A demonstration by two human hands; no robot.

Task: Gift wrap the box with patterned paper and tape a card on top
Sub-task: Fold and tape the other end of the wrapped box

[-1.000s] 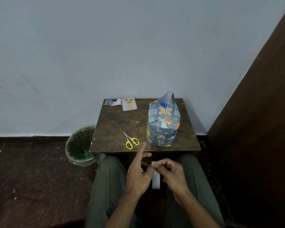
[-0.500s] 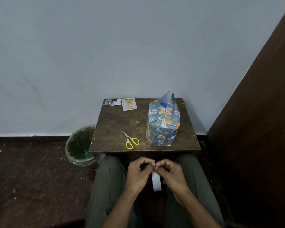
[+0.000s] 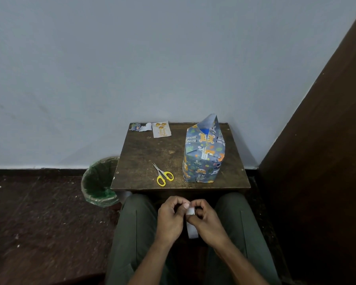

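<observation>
box point(image 3: 203, 155) on table point(image 3: 140, 157), right side near front edge | scissors point(image 3: 163, 175) left of it | card point(image 3: 161, 129) at back-left corner | bin point(image 3: 100, 182) on floor, left of table

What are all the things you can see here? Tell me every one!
wrapped box: one, blue patterned paper, stands on the right of the table, top flap still up
scissors: one pair, yellow handles, near the table's front edge, left of the box
card: one, white with gold print, back left of the table
paper scrap: one, patterned and white, left of the card
table: one, dark brown, against the wall
bin: one, green liner, on the floor left of the table
tape strip: one, whitish, hangs between the hands
left hand: pinches the strip's top
right hand: pinches the strip
</observation>
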